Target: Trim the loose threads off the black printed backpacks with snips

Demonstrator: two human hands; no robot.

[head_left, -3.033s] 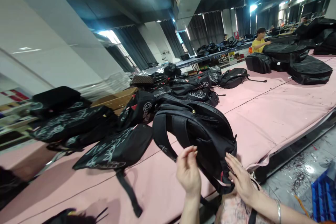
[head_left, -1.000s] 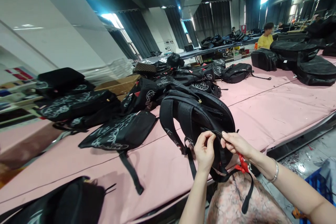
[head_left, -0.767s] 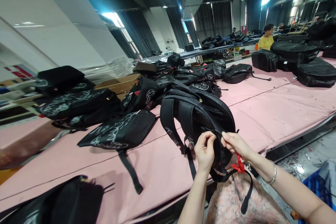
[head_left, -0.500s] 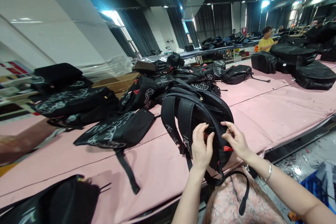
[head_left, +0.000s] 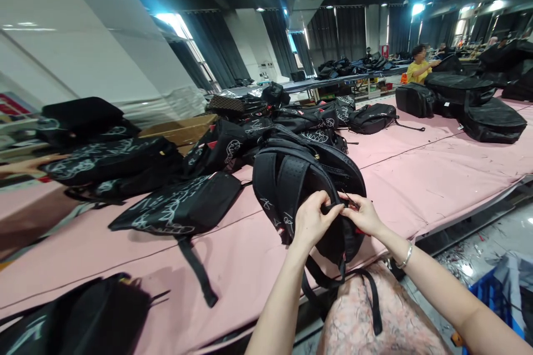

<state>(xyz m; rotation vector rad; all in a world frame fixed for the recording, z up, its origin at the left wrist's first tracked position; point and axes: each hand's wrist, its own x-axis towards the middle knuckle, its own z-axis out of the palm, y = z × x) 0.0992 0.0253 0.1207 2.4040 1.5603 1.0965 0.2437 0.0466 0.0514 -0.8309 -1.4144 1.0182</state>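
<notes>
A black backpack point(head_left: 291, 175) lies on its side at the near edge of the pink padded table point(head_left: 437, 172), its shoulder straps facing me. My left hand point(head_left: 311, 221) is closed, gripping the bag's fabric near its lower side. My right hand point(head_left: 361, 214) pinches the same spot of the bag right beside it, fingertips almost touching the left. A loose black strap point(head_left: 372, 299) hangs from the bag over my lap.
Flat black bags with white line drawings point(head_left: 179, 205) lie to the left, and a heap of black backpacks point(head_left: 308, 122) sits behind. Large black cases point(head_left: 491, 119) rest at the far right. A person in yellow point(head_left: 416, 69) works at a distant table. A blue crate point(head_left: 487, 294) stands on the floor.
Both hands rose from the bag's lower edge and closed together on its side. The red item seen by my right hand a second ago is out of sight. The view drifted slightly.
</notes>
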